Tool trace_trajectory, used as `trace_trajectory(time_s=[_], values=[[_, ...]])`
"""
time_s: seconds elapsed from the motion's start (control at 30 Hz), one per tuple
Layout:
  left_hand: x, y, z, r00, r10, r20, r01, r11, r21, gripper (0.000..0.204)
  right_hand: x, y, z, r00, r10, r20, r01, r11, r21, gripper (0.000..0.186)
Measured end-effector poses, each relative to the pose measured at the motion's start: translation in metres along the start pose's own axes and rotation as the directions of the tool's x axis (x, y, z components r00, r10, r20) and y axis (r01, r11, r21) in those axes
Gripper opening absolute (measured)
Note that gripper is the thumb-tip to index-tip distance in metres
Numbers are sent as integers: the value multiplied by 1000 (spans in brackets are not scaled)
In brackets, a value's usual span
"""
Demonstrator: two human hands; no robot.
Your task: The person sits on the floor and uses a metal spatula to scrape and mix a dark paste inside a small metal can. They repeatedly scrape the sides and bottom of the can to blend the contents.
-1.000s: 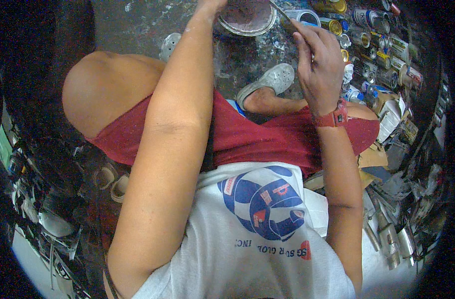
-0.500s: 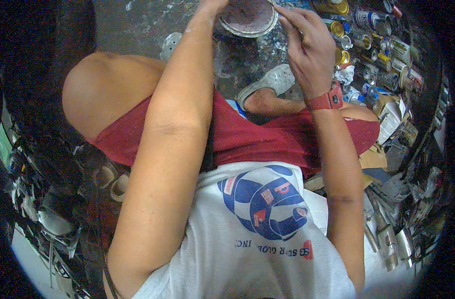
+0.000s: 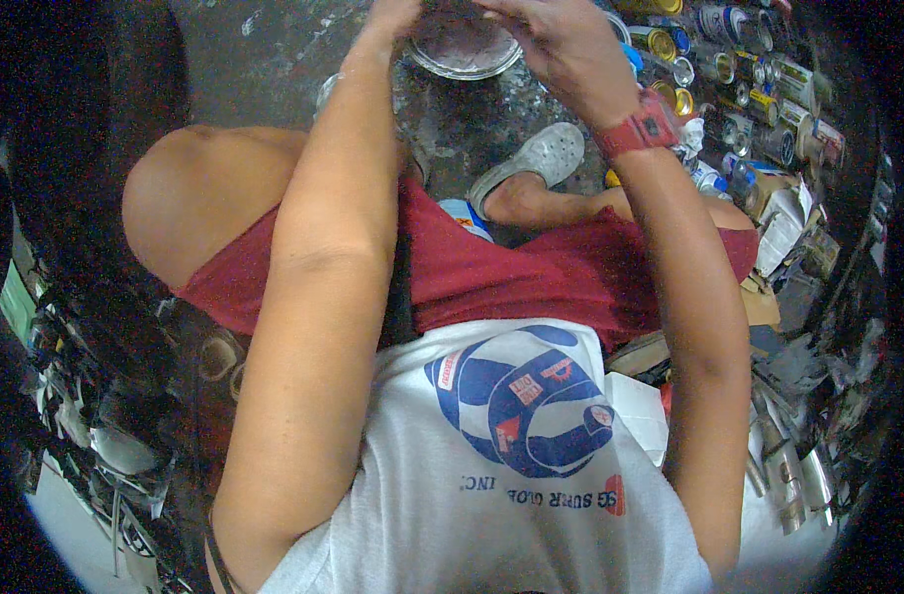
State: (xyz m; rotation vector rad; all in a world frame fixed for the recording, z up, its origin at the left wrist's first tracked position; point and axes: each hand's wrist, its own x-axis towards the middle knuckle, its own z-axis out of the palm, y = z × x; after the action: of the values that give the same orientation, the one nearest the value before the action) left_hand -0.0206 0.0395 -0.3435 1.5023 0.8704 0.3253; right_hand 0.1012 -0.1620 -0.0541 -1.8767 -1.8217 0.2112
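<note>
At the upper edge is a round metal paint can or lid (image 3: 464, 48) with a silvery rim and a dull pinkish-grey surface; its far part is cut off. My left hand (image 3: 396, 16) is beside its left side, the fingers out of the picture. Over its right side reaches my right hand (image 3: 563, 51), fingers bent and drawn together above the surface. Whatever those fingertips pinch is too small or hidden to make out. A red watch (image 3: 642, 126) is on my right wrist.
Several cans and jars (image 3: 724, 69) crowd the floor at the upper right. A grey clog (image 3: 541, 158) is on my foot below the round metal thing. Cardboard and papers (image 3: 783, 223) lie at the right, with metal tubes (image 3: 788, 485) at the lower right.
My right hand has left the rim's right edge and moved leftward over the surface. The round metal thing and my left hand have shifted slightly left in the picture.
</note>
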Motion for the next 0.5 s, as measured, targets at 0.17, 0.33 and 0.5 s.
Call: trace_trajectory(time_s=[0.17, 0.33, 0.5], values=[[-9, 41, 5, 987, -126, 99, 142, 974, -179, 56, -38, 52, 71, 983, 3, 183, 42, 970, -240, 40], [-19, 41, -5, 958, -187, 219, 255, 906, -339, 56, -60, 14, 33, 989, 16, 146, 7, 988, -153, 46], [-29, 69, -5, 961, -245, 130, 268, 942, -204, 56, -69, -16, -12, 999, 46, 14, -44, 990, -135, 48]])
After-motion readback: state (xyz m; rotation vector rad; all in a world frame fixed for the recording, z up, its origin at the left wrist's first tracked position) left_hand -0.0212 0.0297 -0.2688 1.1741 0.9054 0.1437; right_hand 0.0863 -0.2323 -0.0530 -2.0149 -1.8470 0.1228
